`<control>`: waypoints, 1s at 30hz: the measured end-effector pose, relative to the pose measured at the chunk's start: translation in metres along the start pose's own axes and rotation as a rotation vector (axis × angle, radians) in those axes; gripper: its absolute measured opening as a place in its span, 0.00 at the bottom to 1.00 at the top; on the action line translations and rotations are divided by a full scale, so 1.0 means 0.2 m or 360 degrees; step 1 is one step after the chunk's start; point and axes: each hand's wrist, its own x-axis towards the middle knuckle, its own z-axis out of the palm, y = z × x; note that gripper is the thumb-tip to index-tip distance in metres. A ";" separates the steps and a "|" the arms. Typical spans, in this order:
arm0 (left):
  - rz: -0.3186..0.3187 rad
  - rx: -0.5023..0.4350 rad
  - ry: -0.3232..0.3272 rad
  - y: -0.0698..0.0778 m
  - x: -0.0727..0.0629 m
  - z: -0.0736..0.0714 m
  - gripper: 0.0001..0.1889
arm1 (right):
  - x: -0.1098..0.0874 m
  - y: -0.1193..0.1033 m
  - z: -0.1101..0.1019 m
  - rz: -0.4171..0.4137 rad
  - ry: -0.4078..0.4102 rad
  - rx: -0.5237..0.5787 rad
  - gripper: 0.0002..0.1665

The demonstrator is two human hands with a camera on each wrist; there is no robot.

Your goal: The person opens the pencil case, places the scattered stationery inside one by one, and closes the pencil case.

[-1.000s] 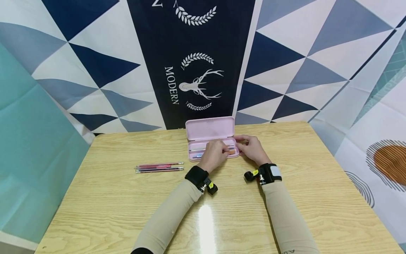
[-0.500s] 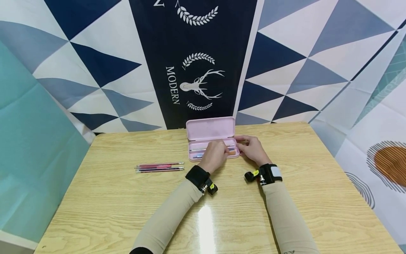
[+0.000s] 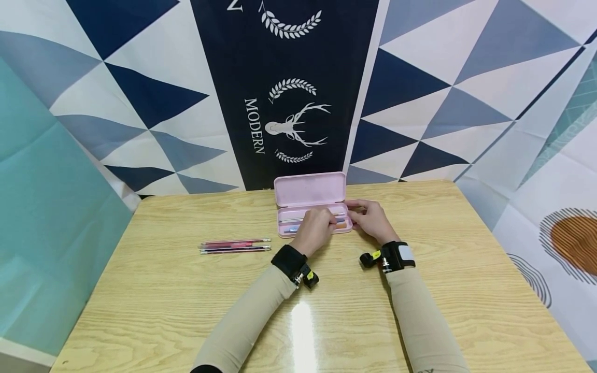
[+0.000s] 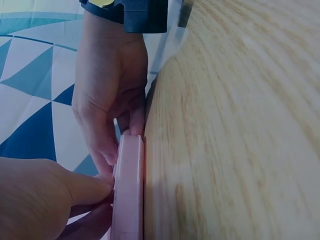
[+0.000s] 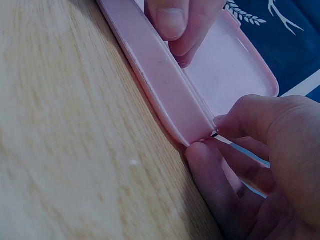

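Observation:
A pink pencil case (image 3: 285, 213) stands with its lid up at the back of the table. Inside lie a thin pencil (image 3: 290, 220), a pen with a light-blue part (image 3: 293, 228) and something orange (image 3: 342, 225). My left hand (image 3: 316, 228) reaches over the front wall with bent fingers, its thumb (image 5: 170, 22) just above the tray. I cannot tell whether those fingertips pinch anything, as the case wall and the hand hide them. My right hand (image 3: 370, 220) grips the case's right end, thumb (image 5: 235, 117) at the rim and a finger (image 5: 202, 160) at the lower corner.
To the left of the case, several pencils (image 3: 235, 249) and a pinkish-red pen (image 3: 238, 243) lie side by side on the wooden table (image 3: 163, 300). A patterned cloth (image 3: 298, 62) hangs right behind the table's back edge.
The left hand shifts very slightly over the case, and the orange piece beside its fingers tilts a little. My right hand keeps its place at the case's end. The loose pencils have not moved.

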 end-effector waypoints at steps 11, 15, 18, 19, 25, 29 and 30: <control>0.0020 -0.0064 -0.0050 -0.02 0.03 0.00 0.07 | -0.01 -0.01 0.00 -0.0009 0.0011 -0.0018 0.24; -0.0018 -0.0107 -0.0041 -0.02 0.05 -0.01 0.05 | 0.00 0.00 0.00 -0.0009 0.0011 -0.0022 0.24; -0.0043 -0.0156 -0.0050 0.02 0.04 -0.06 0.08 | 0.00 0.00 0.00 -0.0009 0.0007 -0.0020 0.24; -0.0047 -0.0178 -0.0063 0.05 0.04 -0.11 0.08 | 0.00 0.00 0.00 -0.0008 0.0005 -0.0018 0.24; 0.0026 -0.0156 -0.0070 0.16 0.00 -0.27 0.09 | 0.00 0.00 0.00 -0.0010 0.0011 -0.0011 0.24; 0.0018 -0.0123 -0.0053 0.14 -0.01 -0.26 0.08 | 0.00 0.00 0.00 -0.0016 0.0012 -0.0020 0.24; 0.0005 -0.0130 -0.0055 0.12 -0.01 -0.25 0.08 | 0.00 0.00 0.00 -0.0015 0.0013 -0.0020 0.24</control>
